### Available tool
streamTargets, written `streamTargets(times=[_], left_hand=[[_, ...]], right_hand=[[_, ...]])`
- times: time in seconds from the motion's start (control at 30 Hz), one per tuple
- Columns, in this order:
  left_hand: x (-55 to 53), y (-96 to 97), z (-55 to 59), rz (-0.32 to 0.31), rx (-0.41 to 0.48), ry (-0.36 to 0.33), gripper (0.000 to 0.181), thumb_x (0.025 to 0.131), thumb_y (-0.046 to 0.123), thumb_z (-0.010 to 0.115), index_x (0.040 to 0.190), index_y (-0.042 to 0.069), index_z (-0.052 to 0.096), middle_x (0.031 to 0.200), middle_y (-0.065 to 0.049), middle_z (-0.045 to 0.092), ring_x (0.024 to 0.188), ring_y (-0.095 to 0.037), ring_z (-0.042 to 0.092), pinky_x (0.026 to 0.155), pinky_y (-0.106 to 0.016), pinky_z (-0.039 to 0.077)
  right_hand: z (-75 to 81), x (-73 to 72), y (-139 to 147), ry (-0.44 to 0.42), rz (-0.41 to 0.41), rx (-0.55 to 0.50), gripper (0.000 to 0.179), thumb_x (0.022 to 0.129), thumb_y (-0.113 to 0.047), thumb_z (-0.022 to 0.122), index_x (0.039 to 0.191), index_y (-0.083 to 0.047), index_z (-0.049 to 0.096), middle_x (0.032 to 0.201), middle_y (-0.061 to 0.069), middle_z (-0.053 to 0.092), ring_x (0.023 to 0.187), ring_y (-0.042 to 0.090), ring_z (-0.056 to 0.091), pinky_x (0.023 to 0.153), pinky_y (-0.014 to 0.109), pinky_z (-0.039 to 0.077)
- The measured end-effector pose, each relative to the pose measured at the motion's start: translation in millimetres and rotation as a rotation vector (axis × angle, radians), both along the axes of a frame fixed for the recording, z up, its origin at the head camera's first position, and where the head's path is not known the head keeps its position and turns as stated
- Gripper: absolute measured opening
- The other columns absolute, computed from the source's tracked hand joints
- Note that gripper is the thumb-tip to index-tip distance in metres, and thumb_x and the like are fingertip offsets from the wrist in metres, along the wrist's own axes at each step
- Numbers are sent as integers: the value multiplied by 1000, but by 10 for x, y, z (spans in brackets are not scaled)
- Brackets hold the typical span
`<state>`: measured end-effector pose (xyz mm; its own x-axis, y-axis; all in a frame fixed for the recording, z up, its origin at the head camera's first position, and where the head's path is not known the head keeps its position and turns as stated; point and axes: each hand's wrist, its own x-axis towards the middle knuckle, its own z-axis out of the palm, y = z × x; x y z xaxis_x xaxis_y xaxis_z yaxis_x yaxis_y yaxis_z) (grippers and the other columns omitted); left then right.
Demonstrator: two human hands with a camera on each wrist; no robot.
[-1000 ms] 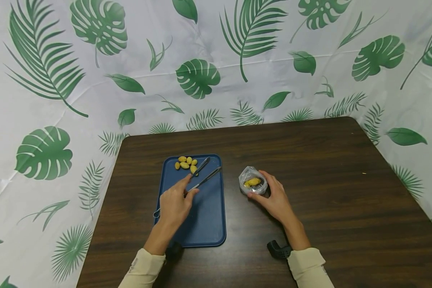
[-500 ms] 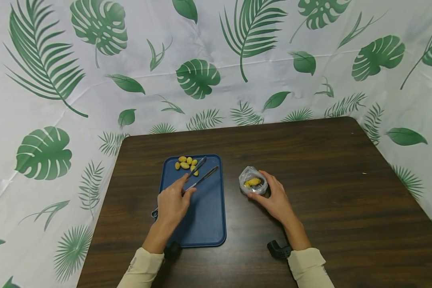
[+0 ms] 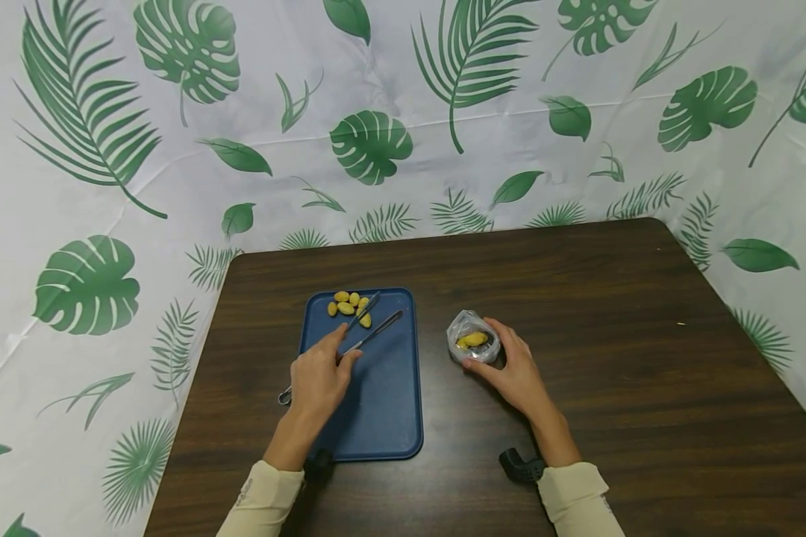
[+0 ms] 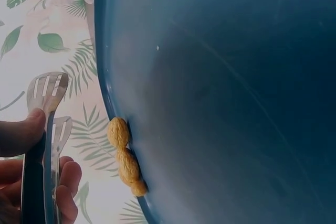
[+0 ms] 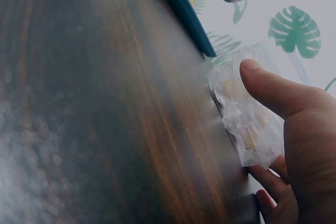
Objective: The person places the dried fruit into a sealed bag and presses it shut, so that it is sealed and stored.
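Observation:
In the head view my left hand grips metal tongs over the blue tray. The slotted ends of the tongs stand apart, and nothing shows between them. One arm of the tongs overlaps the small yellow-brown oval pieces at the tray's far end. Seen from the left wrist, these pieces are wrinkled, like unshelled nuts. To the right of the tray, my right hand holds a clear plastic bag between thumb and fingers. Its mouth faces up, with yellow pieces inside.
The dark wooden table extends to the right of the bag. A white cloth with green leaves hangs behind it. A black curved thing sits by the right wrist.
My left hand and the tongs have shifted slightly left, bringing the tong ends closer to the oval pieces. The right hand and the bag have stayed in place.

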<state>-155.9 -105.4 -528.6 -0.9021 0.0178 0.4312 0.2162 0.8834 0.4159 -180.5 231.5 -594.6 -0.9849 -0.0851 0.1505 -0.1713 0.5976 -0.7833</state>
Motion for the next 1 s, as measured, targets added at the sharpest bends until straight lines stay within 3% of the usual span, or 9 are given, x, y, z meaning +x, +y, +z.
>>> streamTargets(times=[0.17, 0.6, 1.0], left_hand=[[3, -15, 2, 12, -10, 0, 51, 86, 24, 85, 131, 4, 71, 97, -15, 79, 61, -20, 65, 54, -43, 52], [0, -58, 5, 25, -8, -34, 51, 88, 24, 83, 132, 2, 69, 112, -14, 79, 66, -23, 70, 56, -44, 55], [-26, -105, -16, 33, -20, -38, 52, 88, 24, 84, 132, 1, 69, 116, -16, 78, 89, -35, 77, 65, -51, 59]], right_hand=[[-5, -3, 4, 5, 1, -1, 85, 84, -43, 86, 155, -23, 43, 152, 12, 52, 143, 44, 40, 112, 71, 30], [-2, -2, 4, 25, 8, -5, 85, 84, -41, 86, 155, -21, 44, 152, 14, 53, 141, 44, 43, 113, 70, 29], [2, -3, 3, 21, 6, -1, 85, 84, -41, 86, 155, -21, 44, 152, 13, 52, 141, 43, 43, 112, 70, 30]])
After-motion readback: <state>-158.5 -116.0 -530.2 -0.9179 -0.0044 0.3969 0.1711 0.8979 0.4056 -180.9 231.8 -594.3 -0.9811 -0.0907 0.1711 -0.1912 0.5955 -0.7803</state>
